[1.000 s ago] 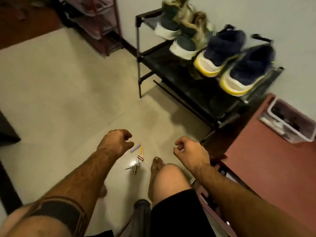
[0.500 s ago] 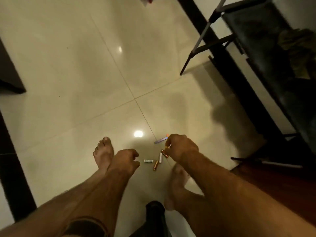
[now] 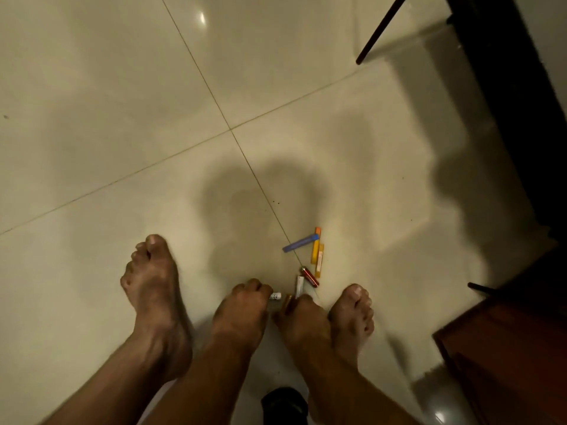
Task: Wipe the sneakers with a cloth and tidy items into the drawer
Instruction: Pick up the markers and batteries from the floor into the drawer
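- Left hand (image 3: 239,308) fingers curled, pinching a white battery (image 3: 275,296) at floor level.
- Right hand (image 3: 302,317) fingers curled around a copper battery (image 3: 287,302).
- Just ahead on the floor (image 3: 122,118): white tube (image 3: 299,284), red battery (image 3: 310,276), yellow stick (image 3: 318,256), blue stick (image 3: 300,243).
- Bare feet flank both hands.
- Brown cabinet (image 3: 515,348) at right.

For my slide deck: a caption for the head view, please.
Both hands reach down to small batteries scattered on the tiled floor.
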